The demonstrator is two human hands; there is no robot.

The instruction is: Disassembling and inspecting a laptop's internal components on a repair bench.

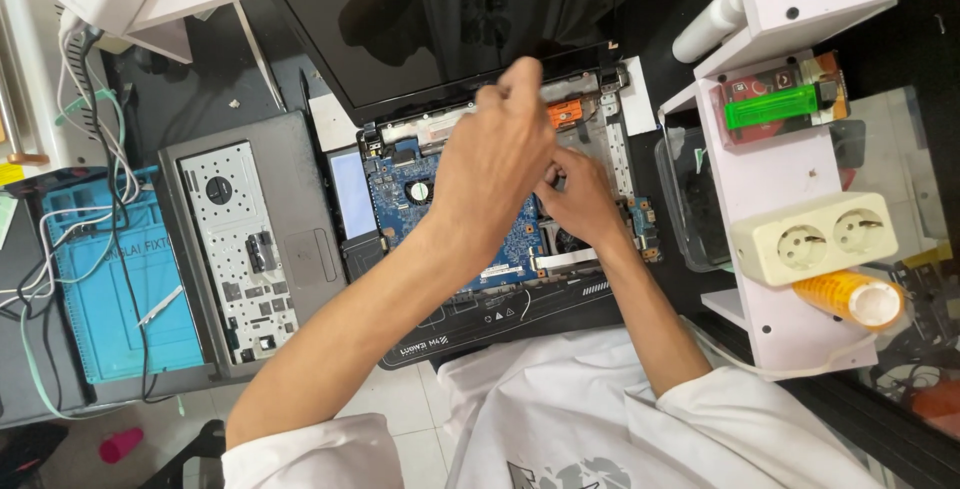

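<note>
Head view: an opened laptop (500, 239) lies on the tabletop (200, 89), its dark screen (430, 19) tilted back and the blue motherboard (400, 194) bared. Both hands meet over the board's far right part, near the hinge. The left hand (495, 164) reaches across from the near left, its fingers (520, 84) pinched together above the orange connector (565, 112); whether they grip something small there I cannot tell. The right hand (578, 194) sits just right of the left, fingers curled down onto the board; what it holds, if anything, is hidden.

Judging by how things lie, disassembly is well along. The grey palmrest cover (255, 244) is already off and rests face down, left of the laptop, beside a blue mat (120, 299). The motherboard is not yet out of the base, and cables and the screen remain attached. Right of the laptop stands a white shelf (760, 179) with a socket strip (815, 239).
</note>
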